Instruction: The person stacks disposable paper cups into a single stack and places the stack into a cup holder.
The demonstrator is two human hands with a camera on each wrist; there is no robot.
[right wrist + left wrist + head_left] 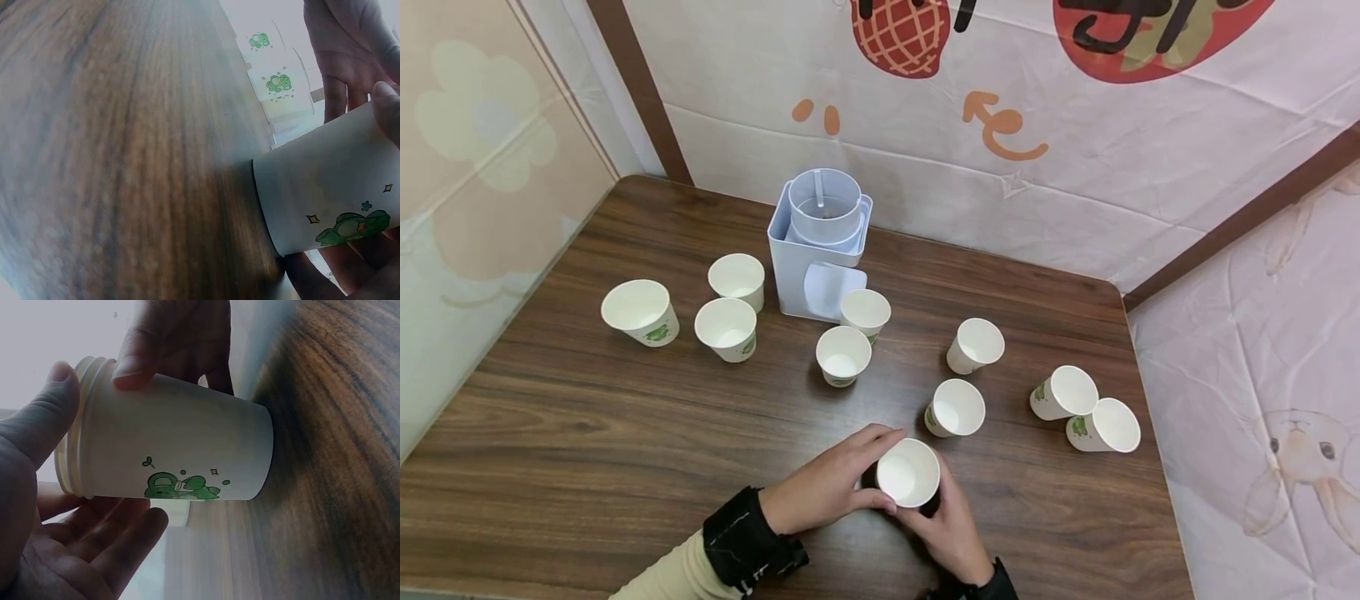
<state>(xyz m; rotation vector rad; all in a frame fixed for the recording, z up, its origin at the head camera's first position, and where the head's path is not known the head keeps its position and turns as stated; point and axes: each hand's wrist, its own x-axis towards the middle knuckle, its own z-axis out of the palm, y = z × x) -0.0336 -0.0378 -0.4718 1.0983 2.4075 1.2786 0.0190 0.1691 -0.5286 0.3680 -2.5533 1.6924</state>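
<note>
Both hands surround a small stack of nested white paper cups point(908, 472) near the front of the table. Its layered rims and a green cartoon print show on the stack point(175, 437) in the left wrist view. My left hand point(823, 485) grips it from the left, thumb at the rims. From the right, my right hand point(953, 529) holds the wall, with fingers under the printed side in the right wrist view. The base is close to the tabletop; I cannot tell whether it touches. Just behind stands another paper cup point(955, 407).
Paper cups stand about the brown wooden table point(625, 442): one cup point(640, 312) far left, pairs further right, and a cup point(1116, 425) near the right edge. A pale blue box-like device point(805, 275) with a round top stands at the back, before a printed curtain point(910, 125).
</note>
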